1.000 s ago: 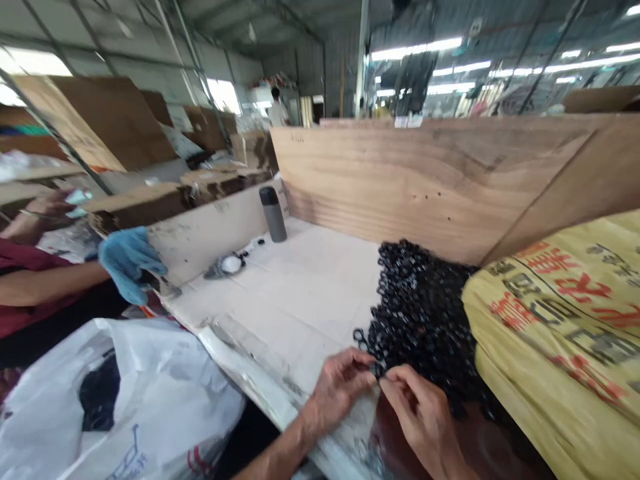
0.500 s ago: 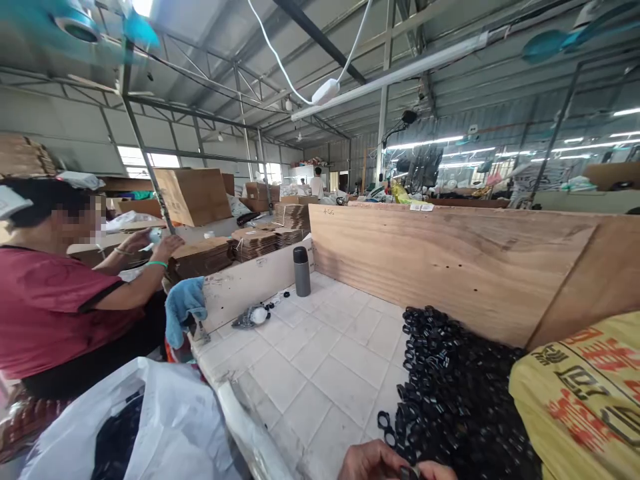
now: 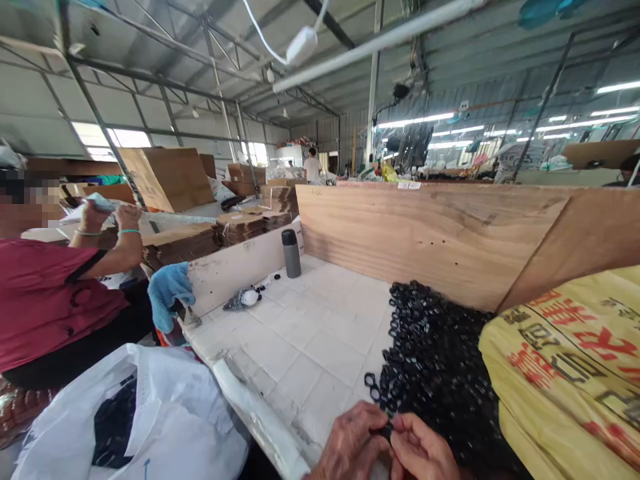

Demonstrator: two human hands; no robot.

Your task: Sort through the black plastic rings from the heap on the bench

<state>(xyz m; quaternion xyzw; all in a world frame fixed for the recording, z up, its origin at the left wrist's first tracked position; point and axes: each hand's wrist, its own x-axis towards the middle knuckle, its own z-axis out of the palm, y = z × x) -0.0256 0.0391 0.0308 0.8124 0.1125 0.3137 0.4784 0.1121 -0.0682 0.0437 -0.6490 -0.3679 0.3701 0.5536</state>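
At the bottom edge of the view, my left hand (image 3: 354,441) and my right hand (image 3: 423,445) meet with fingertips pinched together. Between them is a small black piece (image 3: 387,431), mostly covered by the fingers. Just beyond and to the right of my hands spreads a large heap of black ring-shaped plastic pieces (image 3: 440,360). One pair of these rings (image 3: 371,385) lies at the heap's left edge, a little above my left hand. Both hands are over the near side of the pale tiled-looking tabletop (image 3: 320,333).
A yellow printed sack (image 3: 565,360) borders the heap on the right. A wooden board (image 3: 425,233) walls the back. A grey flask (image 3: 291,255), small plastic bag (image 3: 243,299) and blue towel (image 3: 170,290) are at left. A white sack (image 3: 175,407) holds black pieces. A co-worker (image 3: 55,293) sits left.
My hands have come further up into view, fingertips still together. The view has tilted down and shifted. The co-worker's hands have risen with a pale item.
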